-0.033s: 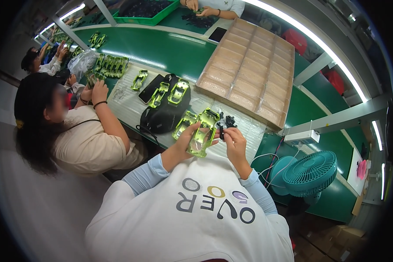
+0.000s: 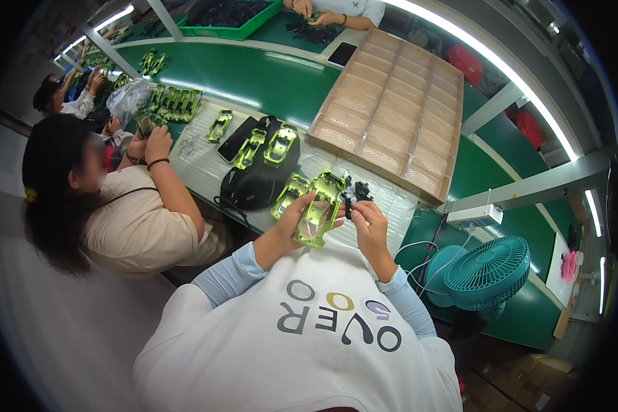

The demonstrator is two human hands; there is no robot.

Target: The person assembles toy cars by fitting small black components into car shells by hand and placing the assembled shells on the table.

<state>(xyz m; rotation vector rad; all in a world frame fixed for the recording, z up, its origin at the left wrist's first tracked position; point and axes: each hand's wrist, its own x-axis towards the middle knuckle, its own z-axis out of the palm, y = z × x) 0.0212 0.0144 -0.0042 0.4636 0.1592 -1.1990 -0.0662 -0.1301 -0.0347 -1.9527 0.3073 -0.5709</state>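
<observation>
My left hand grips a shiny lime-green toy car body shell in front of my chest, thumb across its side. Close to the shell's right side, my right hand pinches a small black plastic part between thumb and fingertips. Just beyond these fingers, a few more black plastic parts lie in a little heap on the pale work mat. Another green car shell sits behind my left hand, partly covered by it.
Beyond my hands is a black bag with two green shells on or beside it, and a dark phone. A large compartmented tray stands far right; a teal fan is at right. A co-worker sits at left.
</observation>
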